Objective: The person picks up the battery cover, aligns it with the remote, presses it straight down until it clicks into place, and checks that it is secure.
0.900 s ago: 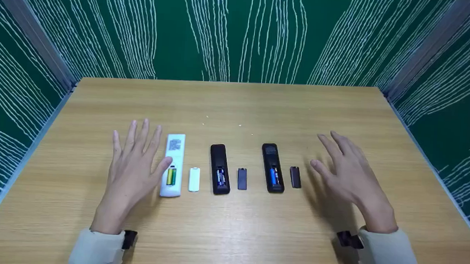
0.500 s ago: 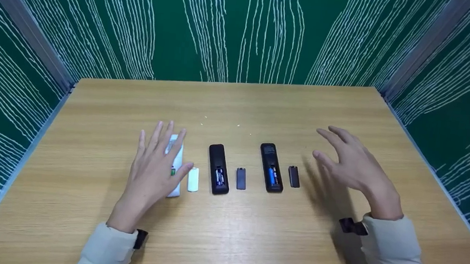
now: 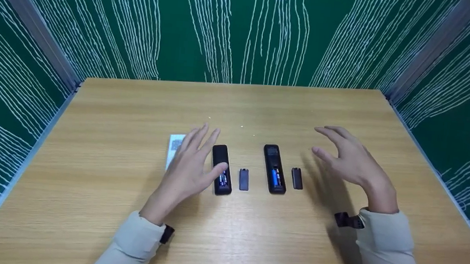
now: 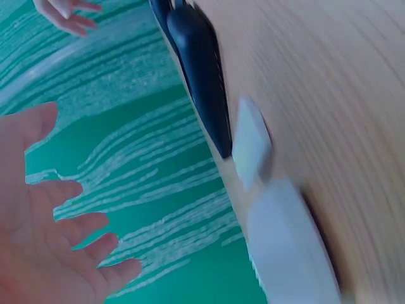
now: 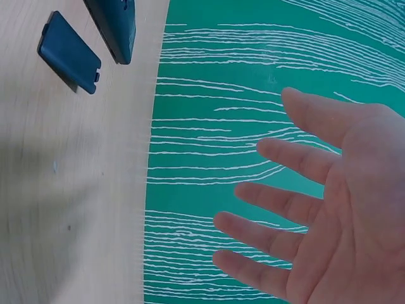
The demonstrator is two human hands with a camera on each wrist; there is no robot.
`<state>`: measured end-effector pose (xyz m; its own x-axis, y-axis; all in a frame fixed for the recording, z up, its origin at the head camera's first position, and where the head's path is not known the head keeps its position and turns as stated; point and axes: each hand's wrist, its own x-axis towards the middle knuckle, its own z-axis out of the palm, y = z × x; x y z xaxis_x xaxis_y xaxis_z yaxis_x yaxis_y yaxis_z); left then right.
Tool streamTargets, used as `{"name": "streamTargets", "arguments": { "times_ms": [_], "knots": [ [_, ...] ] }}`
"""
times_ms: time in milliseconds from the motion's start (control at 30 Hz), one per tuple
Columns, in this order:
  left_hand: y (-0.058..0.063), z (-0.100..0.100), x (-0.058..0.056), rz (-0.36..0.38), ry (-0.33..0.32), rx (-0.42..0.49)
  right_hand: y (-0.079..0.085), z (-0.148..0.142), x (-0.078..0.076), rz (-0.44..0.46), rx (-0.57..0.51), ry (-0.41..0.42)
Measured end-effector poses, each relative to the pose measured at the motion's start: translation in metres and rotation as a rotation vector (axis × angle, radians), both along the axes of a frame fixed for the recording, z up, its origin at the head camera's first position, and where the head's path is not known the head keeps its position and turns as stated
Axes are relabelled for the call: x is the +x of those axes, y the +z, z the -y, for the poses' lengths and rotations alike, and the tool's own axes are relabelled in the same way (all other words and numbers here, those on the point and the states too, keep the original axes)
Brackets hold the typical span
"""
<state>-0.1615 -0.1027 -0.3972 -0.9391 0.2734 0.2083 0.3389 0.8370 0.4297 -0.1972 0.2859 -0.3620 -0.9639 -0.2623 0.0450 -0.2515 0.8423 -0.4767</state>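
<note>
My left hand (image 3: 188,168) hovers with spread fingers over the white remote control (image 3: 174,144), its thumb overlapping the middle black remote control (image 3: 219,155). The white remote's lower part and its white battery cover (image 4: 250,142) are hidden under that hand in the head view; the left wrist view shows the cover lying beside the remote. Batteries (image 3: 223,178) lie in the middle remote's uncovered compartment. My right hand (image 3: 349,163), fingers extended and holding nothing, hangs above the table right of a small black battery cover (image 3: 297,178) and the right black remote control (image 3: 274,159).
Another black battery cover (image 3: 244,179) lies between the two black remotes. Blue batteries (image 3: 276,177) sit in the right remote. Tiny pale specks dot the wooden table (image 3: 228,237) behind them. Green walls (image 3: 261,35) with white lines stand at the back and sides.
My left hand has moved right, from beside the white remote to over it and its cover, reaching the middle remote. My right hand has shifted only slightly. The remotes have stayed in place.
</note>
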Motion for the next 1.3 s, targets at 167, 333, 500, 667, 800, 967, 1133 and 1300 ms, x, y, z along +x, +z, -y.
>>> {"name": "streamTargets", "arguments": {
  "times_ms": [167, 333, 500, 667, 800, 967, 1133, 1300],
  "knots": [
    [-0.001, -0.020, -0.002, 0.055, -0.035, 0.088, -0.001, -0.002, -0.004, 0.005, -0.031, 0.013],
    [-0.002, -0.036, -0.002, 0.108, -0.072, 0.188, -0.003, -0.008, -0.006, -0.008, -0.059, -0.009],
    [-0.004, -0.050, -0.003, 0.154, -0.092, 0.282, -0.008, -0.011, -0.011, -0.019, -0.134, -0.009],
    [-0.005, -0.062, -0.003, 0.195, -0.106, 0.331, -0.016, -0.011, -0.015, 0.001, -0.186, 0.000],
    [-0.007, -0.071, -0.003, 0.219, -0.114, 0.368, -0.019, -0.012, -0.017, 0.020, -0.222, -0.009],
    [-0.010, -0.081, -0.004, 0.256, -0.124, 0.421, -0.022, -0.011, -0.020, 0.040, -0.281, -0.019],
    [-0.013, -0.090, -0.005, 0.311, -0.132, 0.465, -0.024, -0.011, -0.022, 0.070, -0.302, -0.028],
    [-0.017, -0.098, -0.005, 0.365, -0.131, 0.476, -0.026, -0.013, -0.022, 0.086, -0.343, -0.031]
  ]
}}
